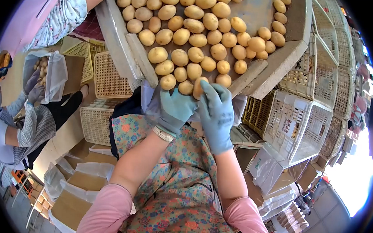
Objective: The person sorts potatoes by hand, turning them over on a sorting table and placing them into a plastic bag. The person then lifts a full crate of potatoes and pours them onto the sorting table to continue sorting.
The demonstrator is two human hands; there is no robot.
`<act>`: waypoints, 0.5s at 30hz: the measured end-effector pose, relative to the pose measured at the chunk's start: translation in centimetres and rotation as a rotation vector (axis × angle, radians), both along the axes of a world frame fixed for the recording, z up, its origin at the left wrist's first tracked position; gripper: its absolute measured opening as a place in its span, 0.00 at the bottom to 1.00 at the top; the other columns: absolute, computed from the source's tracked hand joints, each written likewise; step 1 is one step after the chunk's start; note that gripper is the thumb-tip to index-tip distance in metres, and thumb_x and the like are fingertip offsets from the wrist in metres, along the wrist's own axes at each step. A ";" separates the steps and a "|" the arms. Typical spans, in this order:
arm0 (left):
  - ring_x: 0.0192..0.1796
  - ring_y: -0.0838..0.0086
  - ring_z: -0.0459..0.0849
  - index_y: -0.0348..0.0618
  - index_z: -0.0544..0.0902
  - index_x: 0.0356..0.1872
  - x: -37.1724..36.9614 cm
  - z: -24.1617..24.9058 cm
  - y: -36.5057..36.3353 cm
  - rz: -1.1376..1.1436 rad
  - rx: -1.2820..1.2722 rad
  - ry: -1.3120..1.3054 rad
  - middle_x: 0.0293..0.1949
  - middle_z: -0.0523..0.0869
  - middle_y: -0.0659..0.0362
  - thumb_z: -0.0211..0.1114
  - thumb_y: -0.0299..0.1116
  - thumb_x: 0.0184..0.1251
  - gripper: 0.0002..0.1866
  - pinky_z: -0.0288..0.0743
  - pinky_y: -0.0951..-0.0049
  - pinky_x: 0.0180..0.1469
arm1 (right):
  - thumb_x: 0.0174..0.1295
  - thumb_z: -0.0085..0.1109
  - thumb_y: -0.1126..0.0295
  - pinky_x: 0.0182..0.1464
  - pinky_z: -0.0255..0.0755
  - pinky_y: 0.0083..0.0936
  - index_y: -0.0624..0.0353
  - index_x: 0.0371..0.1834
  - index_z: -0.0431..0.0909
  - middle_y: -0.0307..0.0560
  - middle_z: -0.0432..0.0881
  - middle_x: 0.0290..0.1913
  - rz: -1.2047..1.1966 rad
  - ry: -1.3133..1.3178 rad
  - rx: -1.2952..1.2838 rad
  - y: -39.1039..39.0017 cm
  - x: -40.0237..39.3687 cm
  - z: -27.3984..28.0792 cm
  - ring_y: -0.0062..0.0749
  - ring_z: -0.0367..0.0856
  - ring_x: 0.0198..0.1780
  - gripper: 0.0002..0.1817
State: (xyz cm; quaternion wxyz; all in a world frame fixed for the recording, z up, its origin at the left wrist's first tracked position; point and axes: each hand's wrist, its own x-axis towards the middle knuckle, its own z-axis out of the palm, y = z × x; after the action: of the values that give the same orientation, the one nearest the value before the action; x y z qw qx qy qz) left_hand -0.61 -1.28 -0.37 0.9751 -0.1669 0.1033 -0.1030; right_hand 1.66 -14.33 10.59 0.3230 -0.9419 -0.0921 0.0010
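Apparently mid-picking, the right hand (pixel 216 114) pinches a potato (pixel 197 89) at the near edge of the tray (pixel 115 38); whether the left hand (pixel 176 110) grips anything cannot be told. Lifting likely calls for light pressure. Farther off, a white crate (pixel 314 136) bears a label (pixel 286 125), too small to read.

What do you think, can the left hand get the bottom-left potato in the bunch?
Probably yes: the left hand is very close to that potato, and nothing seems to stand between them. The pale strip lies off to the left, apparently out of the way.
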 end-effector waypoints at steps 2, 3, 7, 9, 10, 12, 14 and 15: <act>0.80 0.55 0.68 0.47 0.66 0.79 -0.3 0.1 -0.2 -0.011 0.030 -0.023 0.80 0.68 0.51 0.46 0.61 0.84 0.35 0.65 0.47 0.80 | 0.63 0.72 0.65 0.56 0.81 0.43 0.51 0.66 0.83 0.58 0.79 0.63 -0.020 0.047 0.048 0.1 -0.9 -0.3 0.52 0.84 0.56 0.26; 0.80 0.55 0.68 0.47 0.66 0.79 -0.3 0.3 -0.2 -0.010 0.029 -0.023 0.80 0.68 0.51 0.46 0.61 0.84 0.35 0.65 0.47 0.80 | 0.62 0.73 0.63 0.59 0.79 0.44 0.53 0.69 0.80 0.57 0.79 0.64 -0.042 -0.009 0.019 0.7 -0.8 -0.9 0.52 0.83 0.57 0.30; 0.78 0.53 0.71 0.46 0.65 0.80 -0.1 1.6 -0.1 0.017 0.242 0.116 0.77 0.71 0.49 0.45 0.64 0.84 0.38 0.68 0.49 0.80 | 0.62 0.74 0.57 0.60 0.76 0.46 0.56 0.75 0.73 0.52 0.82 0.61 -0.036 -0.007 -0.142 1.8 -0.3 -2.7 0.52 0.81 0.59 0.38; 0.76 0.54 0.74 0.46 0.65 0.80 -0.3 1.2 -0.1 -0.017 0.085 0.115 0.76 0.73 0.50 0.45 0.64 0.84 0.38 0.70 0.51 0.79 | 0.62 0.73 0.57 0.58 0.76 0.46 0.56 0.74 0.73 0.52 0.83 0.60 -0.031 -0.038 -0.129 2.3 0.3 -2.2 0.52 0.82 0.57 0.37; 0.75 0.54 0.75 0.47 0.65 0.80 -0.5 1.2 0.0 -0.032 0.049 0.110 0.75 0.74 0.50 0.46 0.65 0.82 0.39 0.72 0.52 0.77 | 0.63 0.73 0.57 0.57 0.77 0.45 0.57 0.74 0.74 0.52 0.84 0.59 -0.025 -0.068 -0.124 2.6 0.4 -2.0 0.51 0.83 0.56 0.36; 0.74 0.54 0.75 0.47 0.66 0.79 -0.7 1.2 -0.1 -0.016 0.060 0.152 0.74 0.74 0.50 0.47 0.65 0.82 0.38 0.72 0.52 0.76 | 0.63 0.73 0.58 0.57 0.77 0.44 0.58 0.73 0.75 0.55 0.84 0.58 -0.011 -0.026 -0.014 3.5 -0.1 -2.0 0.52 0.82 0.54 0.35; 0.74 0.55 0.75 0.47 0.68 0.76 -0.9 -0.4 -0.2 -0.009 0.253 0.092 0.72 0.75 0.50 0.48 0.64 0.82 0.36 0.71 0.53 0.77 | 0.65 0.70 0.63 0.54 0.79 0.40 0.62 0.71 0.76 0.54 0.85 0.54 0.037 0.127 0.039 4.9 -0.4 -0.3 0.47 0.84 0.51 0.31; 0.74 0.55 0.75 0.47 0.68 0.76 -1.7 -1.8 -0.5 -0.010 0.254 0.093 0.72 0.75 0.50 0.48 0.64 0.82 0.36 0.71 0.53 0.77 | 0.65 0.70 0.63 0.54 0.79 0.40 0.62 0.71 0.76 0.54 0.85 0.54 0.037 0.128 0.040 5.6 -0.6 -0.8 0.47 0.84 0.51 0.31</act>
State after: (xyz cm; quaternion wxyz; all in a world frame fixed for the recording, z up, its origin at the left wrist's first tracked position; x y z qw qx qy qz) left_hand -2.34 -1.77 -2.15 0.9820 -0.0461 0.1615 -0.0860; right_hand 1.06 -8.74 9.80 0.3471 -0.9314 -0.0885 0.0652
